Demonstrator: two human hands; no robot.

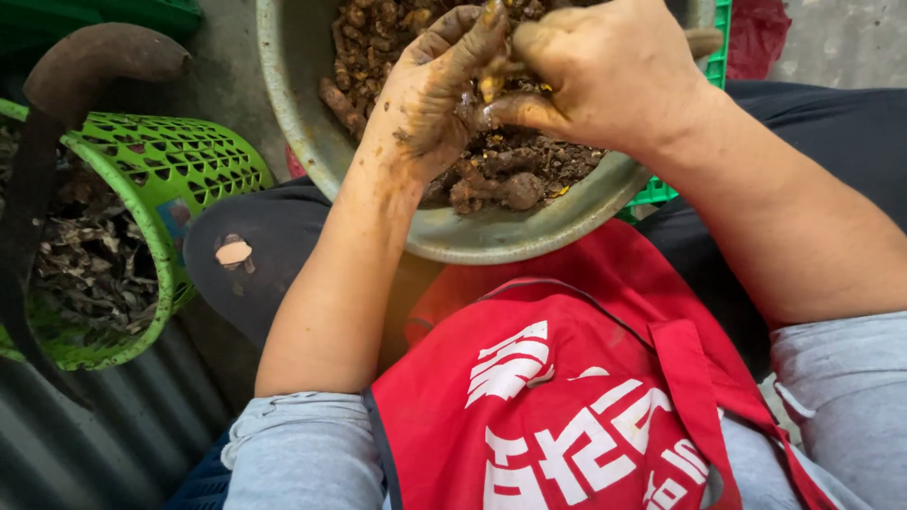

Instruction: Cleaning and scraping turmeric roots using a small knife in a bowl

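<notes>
- The roots (491, 175) lie in the basin (491, 241), which rests on the person's lap.
- Both hands (515, 80) meet above the roots.
- The basket (179, 170) stands left of the basin.

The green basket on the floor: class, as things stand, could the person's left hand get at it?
Probably yes. The left hand is busy gripping a muddy root over the metal basin, but the green basket sits open beside the left knee, with nothing between.
</notes>
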